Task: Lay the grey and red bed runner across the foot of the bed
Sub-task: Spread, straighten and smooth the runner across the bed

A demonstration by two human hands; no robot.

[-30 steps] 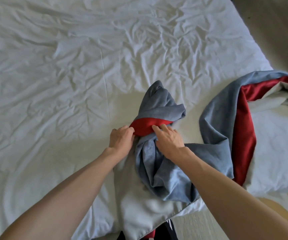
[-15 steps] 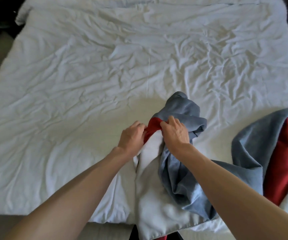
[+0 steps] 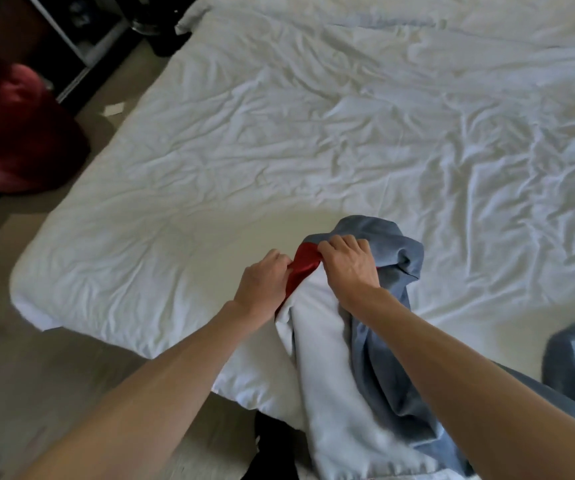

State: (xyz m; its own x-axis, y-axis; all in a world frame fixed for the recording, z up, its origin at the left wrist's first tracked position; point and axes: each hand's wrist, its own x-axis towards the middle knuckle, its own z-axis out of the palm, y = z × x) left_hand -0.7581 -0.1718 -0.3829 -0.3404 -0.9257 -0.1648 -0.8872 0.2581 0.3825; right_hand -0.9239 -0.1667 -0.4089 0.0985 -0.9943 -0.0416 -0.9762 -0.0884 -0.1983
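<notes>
The grey and red bed runner lies bunched and twisted near the foot edge of the bed, its white lining turned up. My left hand pinches the red end of the runner from the left. My right hand grips the same end from the right, fingers curled over the grey and red fold. The rest of the runner trails off to the lower right, where another grey fold shows at the frame edge.
The wrinkled white duvet covers the whole bed. Its left foot corner meets a light floor. A dark red chair and dark shelving stand at the upper left.
The view has swung left, so the bed's left corner and floor now show. Both hands have kept their hold on the runner's end, and more white lining is turned up.
</notes>
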